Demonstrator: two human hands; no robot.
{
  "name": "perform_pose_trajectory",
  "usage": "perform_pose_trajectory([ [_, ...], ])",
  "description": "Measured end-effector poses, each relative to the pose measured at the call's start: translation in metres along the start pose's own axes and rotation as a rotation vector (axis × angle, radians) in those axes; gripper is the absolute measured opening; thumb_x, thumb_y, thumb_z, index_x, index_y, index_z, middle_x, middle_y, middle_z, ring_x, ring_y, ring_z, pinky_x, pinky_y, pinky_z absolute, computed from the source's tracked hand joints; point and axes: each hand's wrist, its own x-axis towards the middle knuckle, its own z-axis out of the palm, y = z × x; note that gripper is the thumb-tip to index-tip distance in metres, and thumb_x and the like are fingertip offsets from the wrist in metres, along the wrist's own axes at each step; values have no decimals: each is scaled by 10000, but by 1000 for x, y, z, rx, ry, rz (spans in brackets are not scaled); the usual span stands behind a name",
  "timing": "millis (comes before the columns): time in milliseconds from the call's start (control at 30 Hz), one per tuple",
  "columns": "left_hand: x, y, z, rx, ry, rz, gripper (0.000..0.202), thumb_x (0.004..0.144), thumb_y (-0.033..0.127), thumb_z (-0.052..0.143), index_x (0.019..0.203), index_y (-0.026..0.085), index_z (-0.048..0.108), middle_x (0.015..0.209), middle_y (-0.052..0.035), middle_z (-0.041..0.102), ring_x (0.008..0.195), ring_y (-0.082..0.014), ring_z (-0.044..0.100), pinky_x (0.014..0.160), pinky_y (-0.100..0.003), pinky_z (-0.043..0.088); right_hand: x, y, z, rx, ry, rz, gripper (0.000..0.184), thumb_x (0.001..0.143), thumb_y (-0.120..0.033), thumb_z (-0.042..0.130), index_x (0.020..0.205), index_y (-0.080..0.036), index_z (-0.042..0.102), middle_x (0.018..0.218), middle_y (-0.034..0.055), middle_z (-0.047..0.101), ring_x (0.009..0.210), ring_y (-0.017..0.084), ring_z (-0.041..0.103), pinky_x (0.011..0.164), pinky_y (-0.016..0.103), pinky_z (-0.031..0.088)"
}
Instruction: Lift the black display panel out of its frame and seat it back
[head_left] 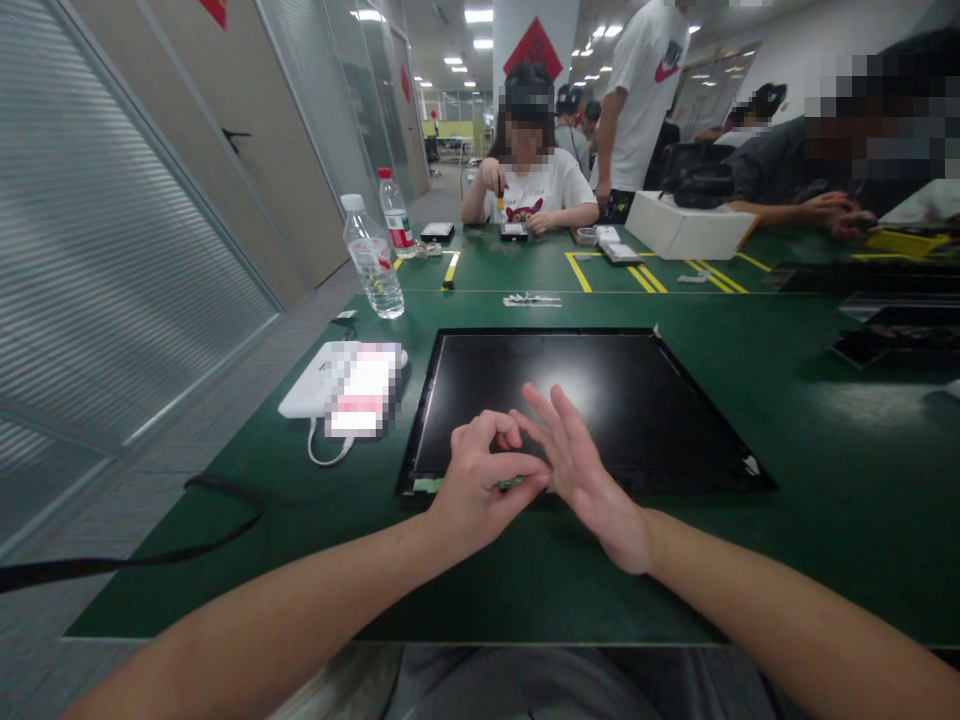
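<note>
A black flat screen panel (pixel 600 400) lies face up on the green table (pixel 825 480) in front of me. Along its near edge runs a narrow green circuit strip (pixel 429 485). My left hand (pixel 480 485) is curled over that near edge, thumb and fingers pinched on the green strip. My right hand (pixel 581 470) is right beside it, touching it, with its fingers stretched out and spread above the panel's near edge, holding nothing.
A white device with a cable (pixel 315 392) lies left of the panel. Two water bottles (pixel 373 258) stand further back on the left. A black strap (pixel 135 555) trails off the left edge. Other people sit and stand at the far end near a white box (pixel 686 228).
</note>
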Motion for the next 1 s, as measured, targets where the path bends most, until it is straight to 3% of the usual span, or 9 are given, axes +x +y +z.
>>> perform_pose_trajectory([
  [133, 1, 2, -1, -154, -39, -96, 132, 919, 221, 685, 825, 234, 778, 908, -30, 541, 914, -201, 586, 793, -378, 500, 0, -3, -1, 18, 9, 62, 813, 963, -617, 484, 1610, -512, 4, 1729, -26, -10, 1564, 278, 143, 1183, 585, 291],
  [267, 5, 2, -7, -281, -24, -160, 133, 933, 216, 655, 858, 210, 765, 900, -36, 558, 882, -194, 596, 783, -362, 525, 0, -9, -4, 71, 37, 85, 750, 977, -601, 459, 1605, -530, 56, 1728, -34, 4, 1552, 283, 191, 1167, 585, 318],
  [500, 14, -11, -24, -243, 12, -197, 170, 949, 183, 608, 909, 203, 772, 901, -35, 590, 854, -174, 612, 783, -330, 533, 3, -11, -18, 152, 138, 91, 719, 935, -660, 481, 1578, -543, 182, 1716, -26, 111, 1509, 299, 296, 1139, 615, 334],
  [667, 14, -15, -27, -182, 31, -109, 44, 849, 192, 751, 822, 210, 780, 859, -17, 593, 789, -165, 615, 707, -317, 509, 8, -18, -24, 247, 224, 138, 696, 931, -687, 421, 1573, -542, 194, 1697, -23, 195, 1485, 303, 337, 1120, 627, 342],
  [800, 11, -13, -27, -55, 49, -1, 96, 828, 236, 799, 748, 215, 751, 854, -8, 601, 796, -171, 615, 762, -356, 476, 13, -23, -25, 357, 236, 239, 687, 920, -760, 293, 1565, -530, 231, 1653, 0, 312, 1460, 310, 381, 1107, 651, 328],
  [1000, 5, -10, -25, 84, 30, 209, 163, 966, 179, 609, 956, 241, 759, 935, -27, 666, 860, -181, 605, 842, -384, 412, 16, -25, -27, 476, 173, 328, 761, 884, -832, 157, 1560, -498, 260, 1598, 33, 413, 1447, 302, 411, 1119, 655, 311],
])
